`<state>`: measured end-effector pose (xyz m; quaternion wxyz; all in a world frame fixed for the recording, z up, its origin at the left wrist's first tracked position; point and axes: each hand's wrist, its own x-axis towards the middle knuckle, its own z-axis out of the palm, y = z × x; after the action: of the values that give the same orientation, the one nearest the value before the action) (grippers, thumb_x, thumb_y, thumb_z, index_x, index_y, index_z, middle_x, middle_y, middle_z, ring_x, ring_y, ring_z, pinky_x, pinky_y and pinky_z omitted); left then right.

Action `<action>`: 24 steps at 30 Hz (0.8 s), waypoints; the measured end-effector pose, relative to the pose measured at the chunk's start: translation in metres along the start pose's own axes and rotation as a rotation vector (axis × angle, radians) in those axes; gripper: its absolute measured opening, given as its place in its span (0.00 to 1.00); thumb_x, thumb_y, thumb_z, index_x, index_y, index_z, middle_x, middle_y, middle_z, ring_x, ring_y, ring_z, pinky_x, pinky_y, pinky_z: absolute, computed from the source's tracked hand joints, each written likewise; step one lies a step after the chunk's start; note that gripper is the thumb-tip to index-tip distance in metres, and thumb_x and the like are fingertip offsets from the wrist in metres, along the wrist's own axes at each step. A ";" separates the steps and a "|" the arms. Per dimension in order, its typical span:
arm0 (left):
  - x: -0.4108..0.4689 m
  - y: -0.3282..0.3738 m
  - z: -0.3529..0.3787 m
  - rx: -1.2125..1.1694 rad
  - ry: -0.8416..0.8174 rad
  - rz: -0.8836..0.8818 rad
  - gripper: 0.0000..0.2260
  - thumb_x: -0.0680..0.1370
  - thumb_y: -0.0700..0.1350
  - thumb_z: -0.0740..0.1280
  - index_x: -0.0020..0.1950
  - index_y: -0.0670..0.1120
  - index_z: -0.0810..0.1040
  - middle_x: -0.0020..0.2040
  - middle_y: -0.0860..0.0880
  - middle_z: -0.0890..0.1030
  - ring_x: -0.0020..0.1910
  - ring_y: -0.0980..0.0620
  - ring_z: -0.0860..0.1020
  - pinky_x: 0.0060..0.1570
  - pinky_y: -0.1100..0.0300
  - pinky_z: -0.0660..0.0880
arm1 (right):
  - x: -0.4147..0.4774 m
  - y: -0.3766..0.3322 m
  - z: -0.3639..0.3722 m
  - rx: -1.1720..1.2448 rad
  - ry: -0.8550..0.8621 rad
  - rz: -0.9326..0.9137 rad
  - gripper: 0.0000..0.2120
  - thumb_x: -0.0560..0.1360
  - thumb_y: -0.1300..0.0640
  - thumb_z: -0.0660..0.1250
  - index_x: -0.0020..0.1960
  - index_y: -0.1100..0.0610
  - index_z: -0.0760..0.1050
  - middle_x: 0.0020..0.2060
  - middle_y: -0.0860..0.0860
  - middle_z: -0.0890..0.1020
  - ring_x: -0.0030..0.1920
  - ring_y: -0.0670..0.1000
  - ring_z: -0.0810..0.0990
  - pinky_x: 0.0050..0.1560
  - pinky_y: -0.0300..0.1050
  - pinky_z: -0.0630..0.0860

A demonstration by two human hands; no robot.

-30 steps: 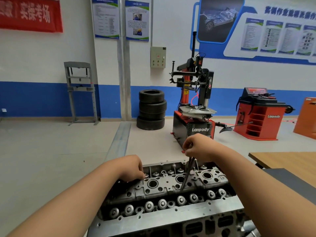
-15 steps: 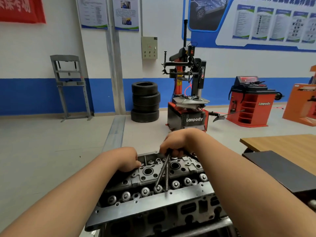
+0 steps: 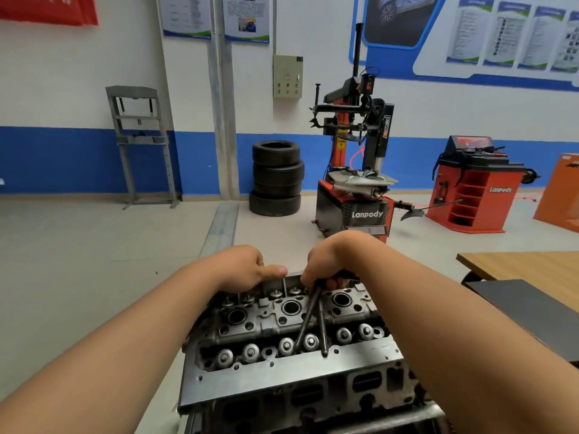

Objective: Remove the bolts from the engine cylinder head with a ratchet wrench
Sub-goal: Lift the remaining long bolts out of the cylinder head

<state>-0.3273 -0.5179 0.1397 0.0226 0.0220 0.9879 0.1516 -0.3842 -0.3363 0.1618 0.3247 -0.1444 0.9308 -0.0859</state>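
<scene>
The grey engine cylinder head (image 3: 282, 371) stands low in the middle of the head view, with rows of valve springs and round plug wells. My right hand (image 3: 326, 264) is over its far edge and grips the upper ends of two long dark bolts (image 3: 310, 317). They slant down towards me across the head, and their tips reach the near row of springs. My left hand (image 3: 241, 267) holds the far left rim of the head, thumb stretched along the top and fingers curled out of sight behind it.
A wooden table (image 3: 526, 264) with a dark mat (image 3: 532, 308) stands at the right. Beyond the head are a red tyre changer (image 3: 354, 202), stacked tyres (image 3: 277, 178), an orange wheel balancer (image 3: 473, 195) and a grey press frame (image 3: 141, 145).
My right hand has come down onto the far edge with the bolts, which now lie slanted across the head. My left hand has slid right along the rim, thumb out.
</scene>
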 end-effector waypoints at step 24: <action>0.011 0.084 -0.003 0.181 -0.003 0.198 0.10 0.73 0.54 0.68 0.45 0.48 0.82 0.43 0.52 0.82 0.43 0.51 0.78 0.44 0.58 0.77 | -0.007 0.101 0.028 1.899 0.342 -0.506 0.08 0.77 0.63 0.53 0.41 0.55 0.65 0.24 0.50 0.70 0.15 0.41 0.60 0.13 0.32 0.55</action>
<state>-0.3349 -0.4379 0.1673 0.0072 0.1214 0.9905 0.0634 -0.3828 -0.2408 0.1184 0.1395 -0.0046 0.4524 -0.8808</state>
